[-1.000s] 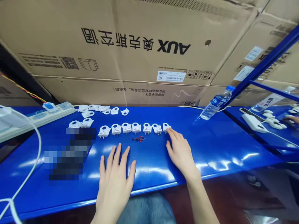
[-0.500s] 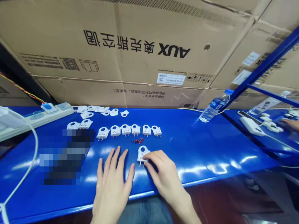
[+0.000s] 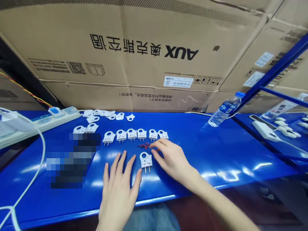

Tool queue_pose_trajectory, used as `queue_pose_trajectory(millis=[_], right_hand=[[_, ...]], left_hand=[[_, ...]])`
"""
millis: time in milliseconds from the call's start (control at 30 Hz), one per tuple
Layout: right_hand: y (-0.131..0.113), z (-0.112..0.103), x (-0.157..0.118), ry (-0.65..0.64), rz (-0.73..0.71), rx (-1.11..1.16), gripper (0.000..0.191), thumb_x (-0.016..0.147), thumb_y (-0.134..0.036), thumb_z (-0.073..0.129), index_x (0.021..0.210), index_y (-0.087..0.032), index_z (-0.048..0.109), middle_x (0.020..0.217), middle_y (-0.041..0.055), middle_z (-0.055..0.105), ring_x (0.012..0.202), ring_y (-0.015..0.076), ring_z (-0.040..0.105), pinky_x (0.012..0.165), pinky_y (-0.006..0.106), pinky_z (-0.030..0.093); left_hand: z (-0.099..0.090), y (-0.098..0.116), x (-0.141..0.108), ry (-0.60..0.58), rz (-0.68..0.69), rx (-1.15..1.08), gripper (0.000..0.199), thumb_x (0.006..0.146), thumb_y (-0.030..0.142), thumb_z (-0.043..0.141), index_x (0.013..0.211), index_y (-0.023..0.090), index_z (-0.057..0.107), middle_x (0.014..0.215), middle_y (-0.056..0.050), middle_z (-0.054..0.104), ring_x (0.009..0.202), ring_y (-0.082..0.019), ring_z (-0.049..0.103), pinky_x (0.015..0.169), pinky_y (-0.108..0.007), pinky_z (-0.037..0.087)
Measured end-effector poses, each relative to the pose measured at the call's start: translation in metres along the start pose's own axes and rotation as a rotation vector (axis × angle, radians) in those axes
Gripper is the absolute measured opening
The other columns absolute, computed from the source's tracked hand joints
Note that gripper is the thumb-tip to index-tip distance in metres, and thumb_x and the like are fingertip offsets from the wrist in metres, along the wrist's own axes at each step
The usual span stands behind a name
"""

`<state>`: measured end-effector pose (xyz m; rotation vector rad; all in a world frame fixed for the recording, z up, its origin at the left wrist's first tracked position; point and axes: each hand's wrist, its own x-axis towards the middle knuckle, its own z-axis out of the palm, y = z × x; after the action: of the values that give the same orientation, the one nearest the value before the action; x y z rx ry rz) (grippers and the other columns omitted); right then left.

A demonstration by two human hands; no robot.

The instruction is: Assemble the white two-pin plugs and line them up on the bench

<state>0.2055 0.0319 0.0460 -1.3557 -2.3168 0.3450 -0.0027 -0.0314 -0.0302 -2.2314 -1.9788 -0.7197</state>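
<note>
On the blue tabletop, my left hand [image 3: 119,189] lies flat with its fingers spread, holding nothing. Just right of its thumb rests a white two-pin plug [image 3: 146,161] with a round hole through its top, its metal pins toward me. My right hand [image 3: 172,158] reaches past that plug, index finger and thumb slightly apart at the right edge of a small pile of red and black wire pieces [image 3: 143,146]. Whether the fingertips touch a wire is too small to tell. Behind the pile stretches a row of several similar white plugs [image 3: 131,134].
More white plastic parts [image 3: 106,114] lie at the back left, near a power strip [image 3: 40,123] and white cable. A blurred-out dark patch [image 3: 74,160] covers the left. A water bottle [image 3: 226,109] stands back right, before cardboard boxes [image 3: 144,64]. A blue frame bar [image 3: 279,67] rises right.
My right hand has let go of the white plug and moved up to the wire pile. The plug stays on the table. My left hand remains flat; the view has shifted slightly.
</note>
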Motion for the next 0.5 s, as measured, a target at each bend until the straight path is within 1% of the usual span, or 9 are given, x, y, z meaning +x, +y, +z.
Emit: queue_pose_trajectory(millis=[100, 167, 233, 300, 367, 433, 500], right_hand=[[0.009, 0.002, 0.020, -0.117, -0.016, -0.135, 0.021, 0.106, -0.027, 0.053, 0.119, -0.022, 0.068, 0.114, 0.0067, 0.073, 0.106, 0.0236, 0.070, 0.085, 0.033, 0.056], [0.014, 0.005, 0.028, -0.156, -0.016, -0.197, 0.021, 0.106, -0.030, 0.054, 0.119, -0.020, 0.068, 0.113, 0.0084, 0.073, 0.105, 0.0254, 0.070, 0.081, 0.033, 0.056], [0.017, 0.009, 0.033, -0.177, -0.019, -0.218, 0.021, 0.104, -0.030, 0.056, 0.118, -0.019, 0.068, 0.113, 0.0101, 0.073, 0.103, 0.0264, 0.070, 0.079, 0.034, 0.056], [0.020, 0.015, 0.034, -0.172, -0.030, -0.205, 0.021, 0.103, -0.029, 0.059, 0.118, -0.020, 0.069, 0.112, 0.0110, 0.073, 0.100, 0.0263, 0.070, 0.078, 0.034, 0.055], [0.021, 0.021, 0.034, -0.144, -0.035, -0.180, 0.020, 0.103, -0.028, 0.059, 0.118, -0.021, 0.070, 0.111, 0.0107, 0.073, 0.097, 0.0254, 0.070, 0.077, 0.033, 0.055], [0.022, 0.025, 0.033, -0.119, -0.032, -0.161, 0.020, 0.104, -0.027, 0.058, 0.118, -0.021, 0.071, 0.109, 0.0092, 0.073, 0.094, 0.0239, 0.070, 0.075, 0.032, 0.054], [0.022, 0.028, 0.033, -0.103, -0.028, -0.141, 0.019, 0.103, -0.025, 0.058, 0.116, -0.022, 0.071, 0.107, 0.0073, 0.073, 0.091, 0.0220, 0.070, 0.073, 0.030, 0.052]], left_hand=[[-0.007, 0.009, 0.001, -0.013, -0.033, -0.026, 0.049, 0.104, 0.048, 0.042, 0.141, 0.024, 0.062, 0.157, -0.012, 0.055, 0.152, -0.032, 0.041, 0.126, -0.063, 0.024], [-0.010, 0.013, 0.002, -0.021, -0.047, -0.045, 0.049, 0.105, 0.046, 0.039, 0.141, 0.023, 0.062, 0.157, -0.012, 0.054, 0.153, -0.032, 0.040, 0.127, -0.063, 0.023], [-0.011, 0.012, 0.004, -0.034, -0.045, -0.061, 0.049, 0.104, 0.049, 0.041, 0.141, 0.024, 0.062, 0.156, -0.012, 0.055, 0.152, -0.033, 0.041, 0.126, -0.065, 0.023], [-0.010, 0.007, 0.008, -0.056, -0.034, -0.082, 0.050, 0.102, 0.054, 0.046, 0.141, 0.027, 0.062, 0.156, -0.011, 0.055, 0.151, -0.035, 0.042, 0.124, -0.069, 0.025], [-0.008, 0.000, 0.013, -0.073, -0.017, -0.118, 0.049, 0.100, 0.056, 0.050, 0.140, 0.030, 0.061, 0.155, -0.010, 0.056, 0.150, -0.035, 0.044, 0.123, -0.070, 0.027], [-0.007, -0.005, 0.017, -0.081, 0.001, -0.163, 0.046, 0.099, 0.056, 0.053, 0.137, 0.032, 0.063, 0.153, -0.008, 0.058, 0.148, -0.034, 0.047, 0.123, -0.069, 0.029], [-0.007, -0.007, 0.020, -0.100, 0.029, -0.198, 0.038, 0.099, 0.053, 0.054, 0.130, 0.034, 0.066, 0.148, -0.007, 0.062, 0.143, -0.032, 0.053, 0.123, -0.069, 0.029]])
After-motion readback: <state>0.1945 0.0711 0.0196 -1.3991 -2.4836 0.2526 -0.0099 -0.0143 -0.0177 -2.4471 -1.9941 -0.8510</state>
